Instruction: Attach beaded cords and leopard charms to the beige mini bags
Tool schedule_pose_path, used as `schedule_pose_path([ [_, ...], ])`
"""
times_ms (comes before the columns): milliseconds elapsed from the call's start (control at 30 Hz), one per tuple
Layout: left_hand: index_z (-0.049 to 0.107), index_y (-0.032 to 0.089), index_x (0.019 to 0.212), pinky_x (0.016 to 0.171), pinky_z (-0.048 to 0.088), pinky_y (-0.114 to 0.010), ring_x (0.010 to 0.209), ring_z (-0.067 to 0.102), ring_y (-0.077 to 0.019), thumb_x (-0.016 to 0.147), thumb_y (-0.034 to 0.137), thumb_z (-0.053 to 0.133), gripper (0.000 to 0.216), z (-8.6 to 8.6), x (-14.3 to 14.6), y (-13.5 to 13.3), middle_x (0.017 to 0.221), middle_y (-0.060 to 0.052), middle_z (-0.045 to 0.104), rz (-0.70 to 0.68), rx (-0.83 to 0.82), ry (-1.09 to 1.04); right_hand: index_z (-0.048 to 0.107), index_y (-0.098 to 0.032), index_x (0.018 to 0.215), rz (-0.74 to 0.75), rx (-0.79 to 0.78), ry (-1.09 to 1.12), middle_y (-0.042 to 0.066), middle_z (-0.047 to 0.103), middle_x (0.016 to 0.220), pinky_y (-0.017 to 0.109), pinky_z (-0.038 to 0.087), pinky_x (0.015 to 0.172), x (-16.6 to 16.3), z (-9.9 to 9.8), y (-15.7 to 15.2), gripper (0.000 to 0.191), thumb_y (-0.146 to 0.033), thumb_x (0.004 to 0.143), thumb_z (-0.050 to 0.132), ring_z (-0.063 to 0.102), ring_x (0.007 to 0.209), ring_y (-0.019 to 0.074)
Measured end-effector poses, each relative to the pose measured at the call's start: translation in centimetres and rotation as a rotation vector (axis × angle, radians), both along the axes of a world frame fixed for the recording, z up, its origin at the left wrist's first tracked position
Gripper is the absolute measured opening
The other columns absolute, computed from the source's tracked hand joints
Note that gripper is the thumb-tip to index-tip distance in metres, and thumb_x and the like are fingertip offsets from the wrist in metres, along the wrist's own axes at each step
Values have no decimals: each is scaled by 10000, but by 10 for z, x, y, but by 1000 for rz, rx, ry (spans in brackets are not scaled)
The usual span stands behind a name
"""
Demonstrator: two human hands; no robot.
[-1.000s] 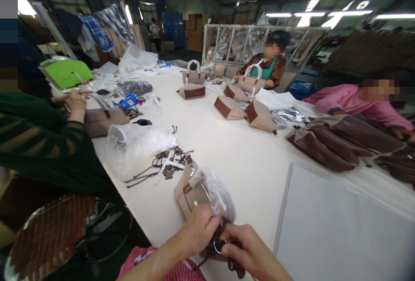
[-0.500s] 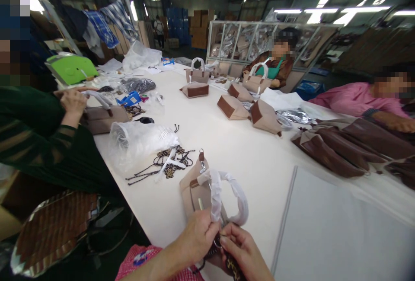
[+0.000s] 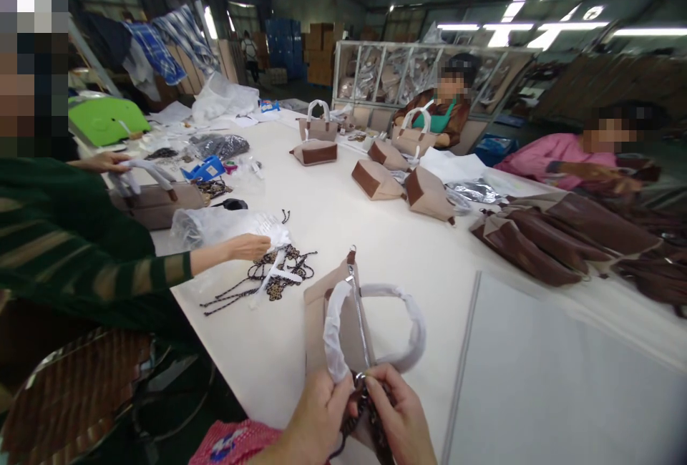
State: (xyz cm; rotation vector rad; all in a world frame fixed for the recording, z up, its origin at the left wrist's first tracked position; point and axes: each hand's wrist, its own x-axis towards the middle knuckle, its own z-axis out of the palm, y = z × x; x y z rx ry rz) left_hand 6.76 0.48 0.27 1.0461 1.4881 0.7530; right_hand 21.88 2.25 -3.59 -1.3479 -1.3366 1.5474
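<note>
Right hand (image 3: 402,411): I'm pinching a metal ring (image 3: 360,378), thumb meeting fingers | Left hand (image 3: 322,404): I'm gripping the near end of a beige zip-top handbag (image 3: 318,322), fingers curled | Handbag is resting on the white table (image 3: 429,257) | Beyond, patterned cords (image 3: 276,285) are lying heaped by a co-worker's hand (image 3: 251,246)

The bag (image 3: 351,327) is beige, its handles (image 3: 332,333) and the worktop (image 3: 424,257) white. The hanging cloth (image 3: 182,39) is blue-and-white check, the green sleeve (image 3: 123,279) striped
</note>
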Motion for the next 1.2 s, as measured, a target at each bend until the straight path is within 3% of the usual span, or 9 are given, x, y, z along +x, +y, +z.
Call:
schedule_pose_path([
  [167,463,194,647,573,318,-265,579,419,-132,932,536,326,466,7,-5,-3,599,14,454,-214,106,73,585,-207,769,-103,5,-53,-22,595,642,243,452,585,-9,-8,-2,380,-581,836,562,563,615,164],
  [300,486,183,682,596,343,-262,599,446,-132,933,495,351,423,-2,-7,-2,623,4,495,-210,107,19,573,-211,745,-185,6,-56,-35,548,608,248,450,552,-16,-8,-1,408,-614,809,558,531,575,159],
  [400,521,171,752,636,391,-258,639,483,-137,907,462,429,342,4,-13,5,676,0,530,-168,56,-100,610,-204,885,-75,20,-22,6,656,741,262,494,663,-11,3,0,366,-561,854,533,614,703,184],
  [500,556,181,985,693,435,-252,750,539,-152,775,227,586,217,22,-25,24,827,1,584,-345,57,-203,559,-207,1126,62,27,16,58,712,991,317,509,832,4,13,3,396,-428,804,622,663,897,224],
  [667,604,219,1028,846,436,-293,945,544,-192,699,1,485,411,26,-40,60,977,-30,589,-655,402,219,542,-202,1153,89,70,-90,88,702,1088,366,502,885,30,17,12,447,-236,714,619,662,960,242],
  [833,524,265,1240,824,451,-319,958,544,-231,790,96,497,481,6,-22,62,1033,-60,576,-812,507,506,478,-203,1220,-49,-24,-76,49,672,974,330,556,669,37,7,3,515,-280,728,608,673,745,201],
  [933,574,257,1179,870,433,-391,965,541,-263,835,155,477,372,2,-11,68,1007,-78,589,-822,599,701,467,-214,1212,-152,-67,-46,-11,604,845,283,525,520,26,-4,-11,511,-289,719,576,639,626,168],
  [1067,640,237,901,1119,168,-583,1311,346,-363,690,141,651,232,4,-6,97,1273,-80,548,-1025,827,737,537,-230,1072,-262,-58,-50,-45,574,737,222,413,421,12,-17,-21,396,-266,677,539,637,594,160],
  [1200,584,183,993,1139,140,-594,1161,507,-320,665,136,720,359,9,-2,125,1126,-92,641,-1259,900,697,624,-214,872,-271,29,-125,-23,625,664,255,438,489,24,-19,-19,203,-349,736,557,617,583,165],
])
